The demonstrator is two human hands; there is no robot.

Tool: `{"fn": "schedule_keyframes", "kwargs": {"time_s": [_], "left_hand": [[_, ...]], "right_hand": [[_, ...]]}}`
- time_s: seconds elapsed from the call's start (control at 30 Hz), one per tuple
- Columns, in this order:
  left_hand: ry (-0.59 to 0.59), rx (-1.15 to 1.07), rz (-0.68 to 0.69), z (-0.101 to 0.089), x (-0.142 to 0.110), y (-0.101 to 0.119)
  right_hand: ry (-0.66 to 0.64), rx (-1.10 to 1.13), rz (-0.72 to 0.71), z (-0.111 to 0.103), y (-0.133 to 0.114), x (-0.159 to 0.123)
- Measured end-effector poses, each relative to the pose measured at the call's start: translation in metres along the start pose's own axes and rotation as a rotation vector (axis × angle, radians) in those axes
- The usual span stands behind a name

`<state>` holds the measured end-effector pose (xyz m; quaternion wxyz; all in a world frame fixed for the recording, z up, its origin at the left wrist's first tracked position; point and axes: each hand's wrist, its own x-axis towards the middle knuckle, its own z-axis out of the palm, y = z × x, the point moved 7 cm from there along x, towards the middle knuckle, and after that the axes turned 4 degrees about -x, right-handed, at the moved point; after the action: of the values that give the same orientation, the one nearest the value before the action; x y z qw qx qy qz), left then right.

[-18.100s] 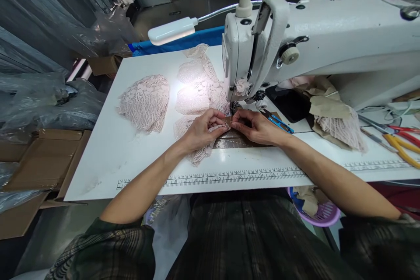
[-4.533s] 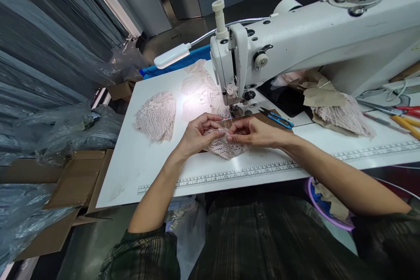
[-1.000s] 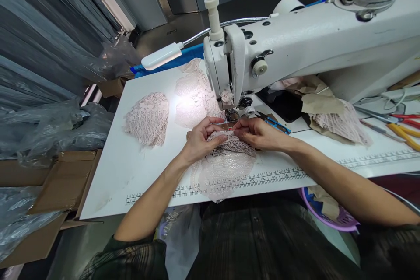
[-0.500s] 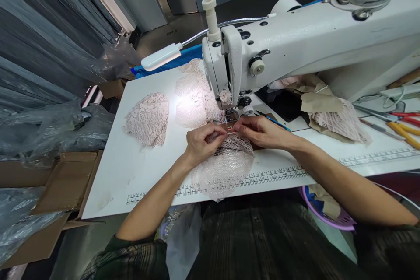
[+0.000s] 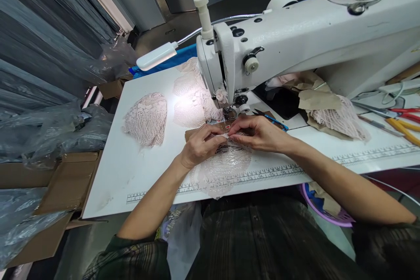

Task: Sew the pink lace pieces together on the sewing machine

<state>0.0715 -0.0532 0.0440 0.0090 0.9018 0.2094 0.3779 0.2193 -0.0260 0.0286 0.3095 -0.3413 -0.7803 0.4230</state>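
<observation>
Pale pink lace fabric [image 5: 226,164] lies at the front of the sewing machine's needle area, its lower part draped over the ruler printed on the table. My left hand [image 5: 204,143] pinches the upper edge of this lace between thumb and fingers. Close beside it, my right hand [image 5: 254,133] pinches the same edge, the fingertips of both hands almost meeting. Just beyond the fingers is the presser foot of the white sewing machine [image 5: 223,65]. More pink lace [image 5: 190,105] runs behind the needle under the lamp's light. The exact fold between my fingertips is too small to make out.
A separate lace piece [image 5: 146,118] lies on the white table [image 5: 111,175] to the left. Blue-handled snips [image 5: 277,123] lie right of my right hand. Farther right are paper and lace scraps [image 5: 337,113] and yellow-handled pliers [image 5: 403,129]. A cardboard box [image 5: 65,179] stands at left.
Both hands have shifted slightly toward me, away from the presser foot, with the lace edge between them. My right fingers are now closer to my left thumb. The view has turned slightly.
</observation>
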Motion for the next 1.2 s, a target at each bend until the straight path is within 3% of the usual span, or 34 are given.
{"fn": "schedule_keyframes", "kwargs": {"time_s": [0.27,0.37,0.53,0.77,0.9,1.0,1.07,1.13,1.2], "left_hand": [[0.007,-0.033,0.107,0.005,0.01,0.008],[-0.02,-0.01,0.13,0.006,0.011,0.012],[-0.135,0.077,0.166,0.008,0.009,0.012],[-0.112,0.057,0.172,0.003,0.01,0.015],[-0.056,-0.03,0.12,0.002,0.012,0.018],[-0.101,-0.017,0.13,0.001,0.01,0.013],[-0.143,0.017,0.121,-0.003,0.007,0.002],[-0.123,0.022,0.012,-0.013,0.004,-0.015],[-0.055,-0.036,-0.2,-0.021,0.001,-0.035]], "right_hand": [[0.083,-0.094,0.091,0.002,0.003,0.001],[0.08,0.008,0.127,0.005,0.001,0.003],[-0.012,0.201,0.335,0.012,0.019,0.001],[0.111,0.084,0.208,0.009,0.012,-0.001],[0.235,0.24,0.156,0.018,0.0,0.004],[0.246,0.379,0.215,0.026,-0.003,-0.001],[0.186,0.457,0.298,0.028,-0.003,-0.016],[0.014,0.498,0.368,0.03,-0.007,-0.038],[-0.459,0.475,0.362,0.044,-0.021,-0.064]]}}
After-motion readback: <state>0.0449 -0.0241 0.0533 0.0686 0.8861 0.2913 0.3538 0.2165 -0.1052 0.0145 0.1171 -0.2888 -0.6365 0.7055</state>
